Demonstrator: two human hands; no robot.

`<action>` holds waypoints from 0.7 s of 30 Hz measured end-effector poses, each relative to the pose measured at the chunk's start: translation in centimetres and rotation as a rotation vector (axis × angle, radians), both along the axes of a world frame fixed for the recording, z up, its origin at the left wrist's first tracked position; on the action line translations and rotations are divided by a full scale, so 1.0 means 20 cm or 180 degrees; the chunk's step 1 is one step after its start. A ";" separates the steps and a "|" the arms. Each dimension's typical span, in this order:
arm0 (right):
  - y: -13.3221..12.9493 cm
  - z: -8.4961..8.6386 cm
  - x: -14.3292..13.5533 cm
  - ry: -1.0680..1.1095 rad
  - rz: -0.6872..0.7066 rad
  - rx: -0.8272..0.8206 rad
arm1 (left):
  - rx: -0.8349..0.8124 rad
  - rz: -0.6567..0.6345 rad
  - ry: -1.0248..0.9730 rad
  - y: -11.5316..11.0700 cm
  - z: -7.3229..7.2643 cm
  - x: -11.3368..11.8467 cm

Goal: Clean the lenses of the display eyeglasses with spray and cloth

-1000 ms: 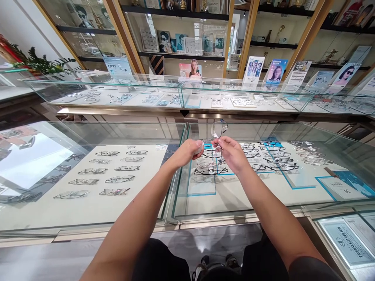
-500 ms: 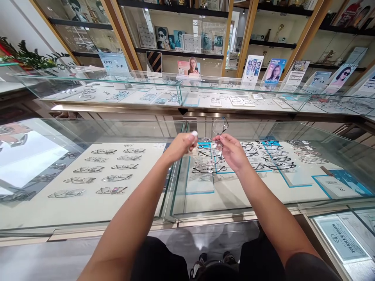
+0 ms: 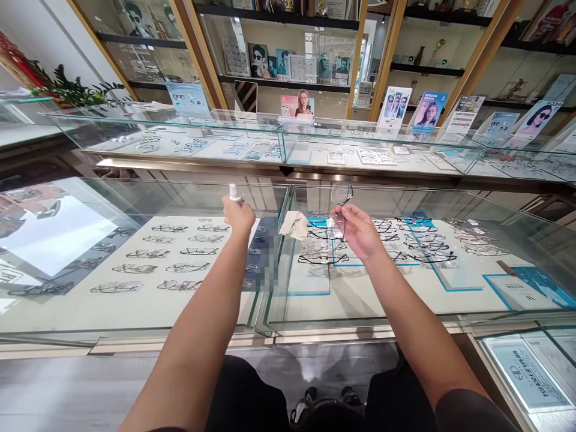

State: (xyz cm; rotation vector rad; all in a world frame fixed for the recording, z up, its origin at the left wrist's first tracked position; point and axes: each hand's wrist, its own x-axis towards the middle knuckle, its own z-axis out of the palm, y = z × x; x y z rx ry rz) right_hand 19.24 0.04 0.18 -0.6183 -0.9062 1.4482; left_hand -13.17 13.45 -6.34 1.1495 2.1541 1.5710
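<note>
Left fingers [image 3: 227,206] around white-topped bottle [image 3: 233,192], right fingers [image 3: 354,212] pinching eyeglasses [image 3: 341,192] (on end), cloth [image 3: 293,225] between

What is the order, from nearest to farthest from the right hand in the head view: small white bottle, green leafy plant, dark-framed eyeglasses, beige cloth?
1. Dark-framed eyeglasses: held in the right hand.
2. Beige cloth: just left of that hand.
3. Small white bottle: farther left, in the left hand.
4. Green leafy plant: far left, behind.

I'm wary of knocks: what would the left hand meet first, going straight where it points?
The left hand would likely meet the far glass display case first, but depth is unclear.
</note>
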 end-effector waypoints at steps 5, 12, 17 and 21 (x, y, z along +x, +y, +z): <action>0.00 -0.01 0.00 -0.0024 0.0027 0.0042 | -0.0332 0.0138 -0.0086 0.02 -0.04 -0.04; 0.01 -0.01 -0.01 -0.0002 0.0040 0.0065 | -0.0404 0.0095 -0.0162 0.01 -0.05 -0.06; 0.01 -0.01 0.00 -0.0039 0.0046 0.0082 | -0.0419 0.0124 -0.0177 0.01 -0.06 -0.07; 0.01 -0.02 0.00 -0.0023 0.0061 0.0090 | -0.0420 0.0159 -0.0214 0.02 -0.08 -0.08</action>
